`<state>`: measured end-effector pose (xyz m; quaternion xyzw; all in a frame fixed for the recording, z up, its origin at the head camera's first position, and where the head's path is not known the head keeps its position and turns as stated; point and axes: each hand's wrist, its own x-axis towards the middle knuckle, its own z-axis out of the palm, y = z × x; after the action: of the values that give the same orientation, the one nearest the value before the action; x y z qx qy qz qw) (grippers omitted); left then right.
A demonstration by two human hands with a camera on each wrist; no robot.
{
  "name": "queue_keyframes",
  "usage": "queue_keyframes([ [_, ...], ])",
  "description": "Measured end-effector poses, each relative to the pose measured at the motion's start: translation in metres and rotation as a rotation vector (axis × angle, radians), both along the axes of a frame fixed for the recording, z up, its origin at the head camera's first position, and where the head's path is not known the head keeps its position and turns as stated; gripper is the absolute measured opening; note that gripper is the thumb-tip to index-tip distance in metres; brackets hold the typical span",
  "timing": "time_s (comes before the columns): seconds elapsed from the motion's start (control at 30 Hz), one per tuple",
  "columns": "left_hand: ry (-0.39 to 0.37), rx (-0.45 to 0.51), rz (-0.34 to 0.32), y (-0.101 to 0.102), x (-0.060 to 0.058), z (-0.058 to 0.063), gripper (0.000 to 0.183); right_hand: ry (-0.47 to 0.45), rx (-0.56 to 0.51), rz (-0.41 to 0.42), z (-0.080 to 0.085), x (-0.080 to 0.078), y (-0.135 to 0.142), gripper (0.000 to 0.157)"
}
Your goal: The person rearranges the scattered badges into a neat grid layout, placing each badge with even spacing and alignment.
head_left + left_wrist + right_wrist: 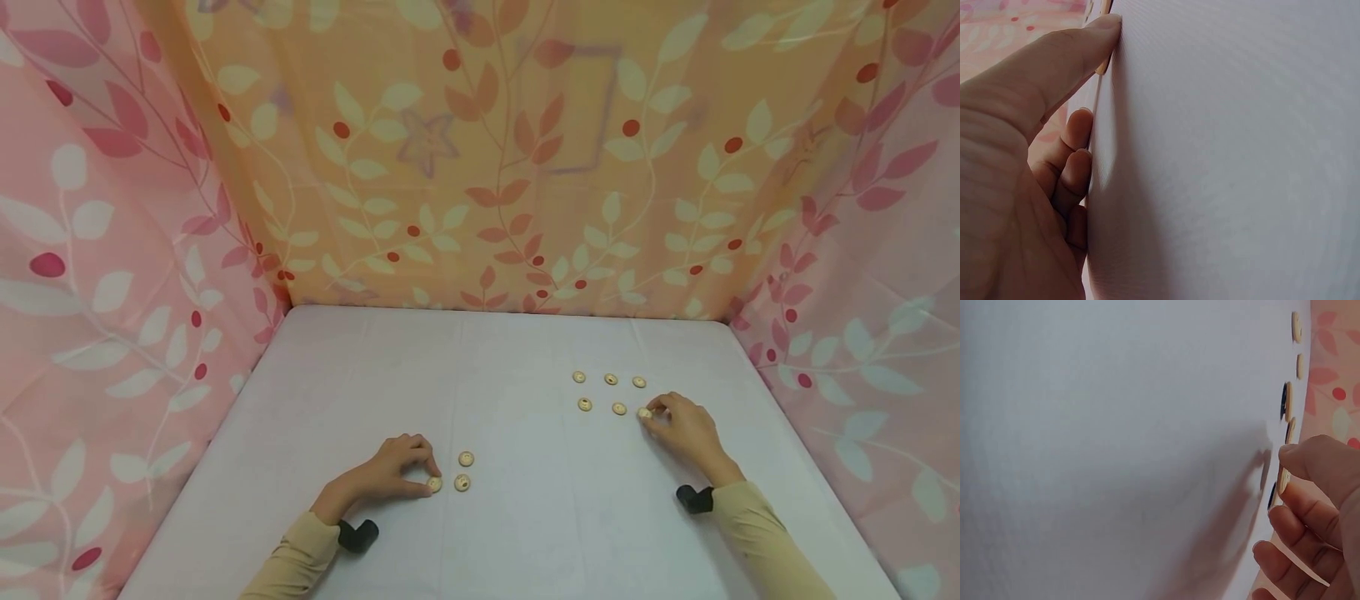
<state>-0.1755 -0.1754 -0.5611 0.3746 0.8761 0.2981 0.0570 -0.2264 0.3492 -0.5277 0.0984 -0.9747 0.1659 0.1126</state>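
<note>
My left hand pinches a small round wooden disc between thumb and fingertips at the tabletop. Just right of it lie two more pale discs, an upper disc and a lower disc. Farther right, my right hand pinches another wooden disc by its edge, at the right end of a near row. In the right wrist view that held disc is tilted up on edge below the thumb. Only a sliver of the left disc shows behind the thumb in the left wrist view.
Several like discs form two rows beside the right hand, among them a far-row disc and a near-row disc. A white cloth covers the table. Leaf-patterned curtains enclose the back and both sides.
</note>
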Motion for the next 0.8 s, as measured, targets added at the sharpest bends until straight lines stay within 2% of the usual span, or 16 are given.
queue_keyframes([
  [0.3,-0.003,0.001,0.002,0.000,0.001,0.002,0.019,-0.046,0.025,-0.011,-0.001,-0.003,0.007,0.023],
  [0.8,-0.024,-0.016,0.012,0.000,0.000,0.002,0.019,-0.135,0.000,-0.036,-0.002,-0.011,0.014,0.026],
])
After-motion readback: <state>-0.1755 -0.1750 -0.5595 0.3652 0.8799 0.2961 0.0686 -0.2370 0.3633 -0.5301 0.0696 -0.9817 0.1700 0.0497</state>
